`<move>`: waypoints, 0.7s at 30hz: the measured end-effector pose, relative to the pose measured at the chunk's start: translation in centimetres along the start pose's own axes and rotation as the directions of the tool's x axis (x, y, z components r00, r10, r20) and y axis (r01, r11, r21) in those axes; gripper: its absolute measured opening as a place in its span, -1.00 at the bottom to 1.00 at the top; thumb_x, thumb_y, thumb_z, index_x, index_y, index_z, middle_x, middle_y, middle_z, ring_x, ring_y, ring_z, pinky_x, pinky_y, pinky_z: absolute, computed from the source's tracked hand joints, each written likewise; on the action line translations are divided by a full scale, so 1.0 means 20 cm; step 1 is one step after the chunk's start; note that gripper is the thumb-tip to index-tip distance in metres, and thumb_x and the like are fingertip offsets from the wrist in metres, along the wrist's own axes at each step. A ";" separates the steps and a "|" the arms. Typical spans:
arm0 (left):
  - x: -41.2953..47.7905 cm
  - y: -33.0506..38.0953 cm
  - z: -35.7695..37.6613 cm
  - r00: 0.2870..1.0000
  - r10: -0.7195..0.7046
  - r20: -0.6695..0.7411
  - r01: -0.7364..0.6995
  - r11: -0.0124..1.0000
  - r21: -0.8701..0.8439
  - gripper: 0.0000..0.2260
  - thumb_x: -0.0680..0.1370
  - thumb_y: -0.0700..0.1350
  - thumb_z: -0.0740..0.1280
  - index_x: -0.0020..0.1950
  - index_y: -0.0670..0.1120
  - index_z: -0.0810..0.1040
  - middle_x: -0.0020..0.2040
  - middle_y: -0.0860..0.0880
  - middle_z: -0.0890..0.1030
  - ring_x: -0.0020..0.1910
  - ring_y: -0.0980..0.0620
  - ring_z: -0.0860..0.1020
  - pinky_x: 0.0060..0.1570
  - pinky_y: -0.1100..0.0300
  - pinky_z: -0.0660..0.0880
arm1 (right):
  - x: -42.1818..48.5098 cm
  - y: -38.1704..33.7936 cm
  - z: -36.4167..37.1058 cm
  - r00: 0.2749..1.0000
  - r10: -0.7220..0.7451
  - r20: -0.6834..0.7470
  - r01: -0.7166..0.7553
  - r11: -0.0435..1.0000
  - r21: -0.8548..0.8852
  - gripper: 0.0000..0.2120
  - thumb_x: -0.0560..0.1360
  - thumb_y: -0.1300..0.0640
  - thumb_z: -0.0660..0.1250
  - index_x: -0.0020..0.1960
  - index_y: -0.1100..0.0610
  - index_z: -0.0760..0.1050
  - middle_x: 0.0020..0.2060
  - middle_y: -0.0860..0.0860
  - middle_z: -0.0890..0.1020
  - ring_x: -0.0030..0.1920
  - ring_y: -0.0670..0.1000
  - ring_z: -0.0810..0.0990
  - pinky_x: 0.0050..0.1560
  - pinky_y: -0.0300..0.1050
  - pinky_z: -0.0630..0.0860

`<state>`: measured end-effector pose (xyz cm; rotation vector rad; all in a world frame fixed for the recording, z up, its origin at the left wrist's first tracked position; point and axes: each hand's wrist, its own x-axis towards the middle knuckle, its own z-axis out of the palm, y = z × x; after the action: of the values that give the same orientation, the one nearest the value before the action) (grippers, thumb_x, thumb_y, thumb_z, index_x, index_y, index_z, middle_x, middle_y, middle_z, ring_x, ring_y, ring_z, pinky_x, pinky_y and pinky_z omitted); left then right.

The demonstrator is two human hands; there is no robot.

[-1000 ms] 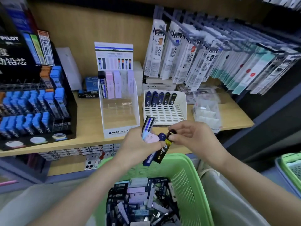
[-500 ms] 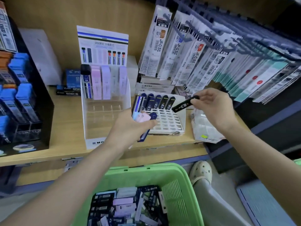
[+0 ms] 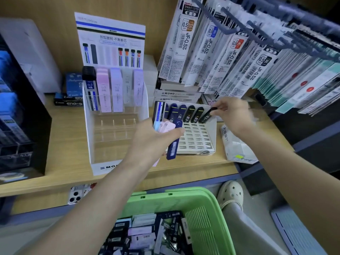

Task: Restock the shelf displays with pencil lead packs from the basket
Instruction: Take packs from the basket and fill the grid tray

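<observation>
My left hand grips a bunch of lead packs: pink, pale blue, white-and-blue and a long navy one, held in front of the white gridded display tray. My right hand pinches a black lead pack by its top end at the tray's back row, at the right end of a line of navy and black packs. The green basket below holds several loose packs. To the left stands the white MONO display, with pastel packs in its back row.
Hanging refill packets on blue pegs crowd the upper right, just above my right hand. A black display of blue packs stands at the left. A clear divided box lies right of the tray. A phone lies on the lower shelf.
My right hand has carried the black pack from the left hand's bunch up and right, then down to the gridded tray's back row. My view has moved closer to the shelf.
</observation>
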<state>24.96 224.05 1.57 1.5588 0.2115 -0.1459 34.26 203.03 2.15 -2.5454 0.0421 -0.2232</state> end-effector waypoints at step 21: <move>0.01 0.00 0.01 0.999 -0.046 0.001 0.046 0.997 -0.057 -0.83 0.42 -0.11 0.49 -0.25 0.00 0.50 -0.61 0.20 0.45 -0.63 0.27 0.40 -0.61 0.42 0.31 | 0.00 0.07 0.05 0.966 -0.257 -0.018 0.224 0.872 -0.436 -0.89 0.53 0.24 0.30 0.01 0.25 0.53 -0.02 0.12 0.57 0.00 0.15 0.51 -0.15 -0.06 0.42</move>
<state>25.20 223.94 1.51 1.4976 0.2498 -0.1738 34.40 202.46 0.47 -2.9835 -0.2239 -0.4521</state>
